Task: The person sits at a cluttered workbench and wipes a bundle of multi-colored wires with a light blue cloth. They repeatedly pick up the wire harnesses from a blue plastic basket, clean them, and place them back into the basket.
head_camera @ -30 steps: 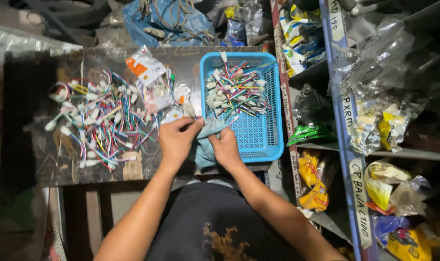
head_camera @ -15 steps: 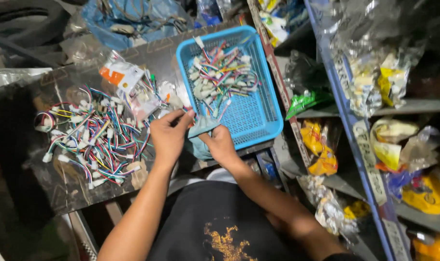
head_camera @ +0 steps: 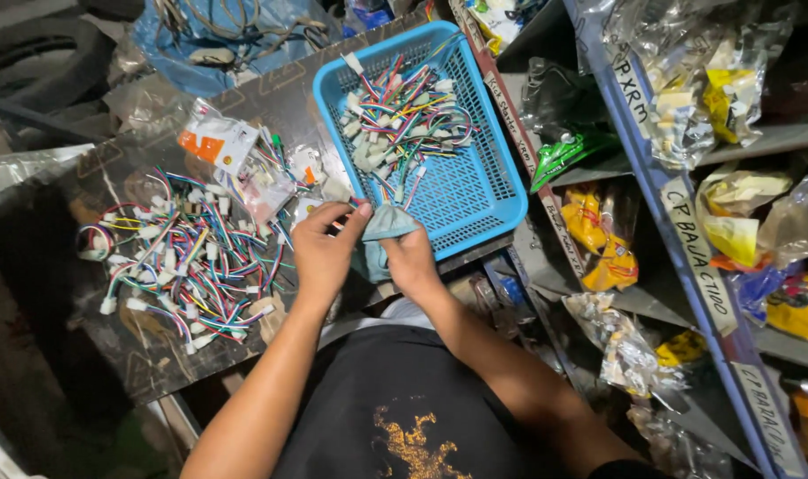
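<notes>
My left hand (head_camera: pixel 324 253) and my right hand (head_camera: pixel 410 262) meet over the near edge of a dark worktop (head_camera: pixel 120 359). Together they pinch a small grey-blue cloth or pouch (head_camera: pixel 384 225) just in front of a blue plastic basket (head_camera: pixel 470 191). The left fingers also touch something small at the cloth's top edge; I cannot make out what it is. Inside the basket lies a tangle of coloured wires with white connectors (head_camera: pixel 402 120). A bigger heap of the same wire connectors (head_camera: pixel 186 257) spreads across the worktop, left of my left hand.
Small plastic packets (head_camera: pixel 217 142) lie between the heap and the basket. A shelf rack (head_camera: pixel 688 239) packed with bagged parts stands at the right. A blue bag of cables (head_camera: pixel 217 40) sits behind the worktop, and a tyre (head_camera: pixel 31 53) lies at the far left.
The view has tilted and shifted, so the basket and worktop now sit higher and turned. Both hands stay together on the cloth by the basket's near corner.
</notes>
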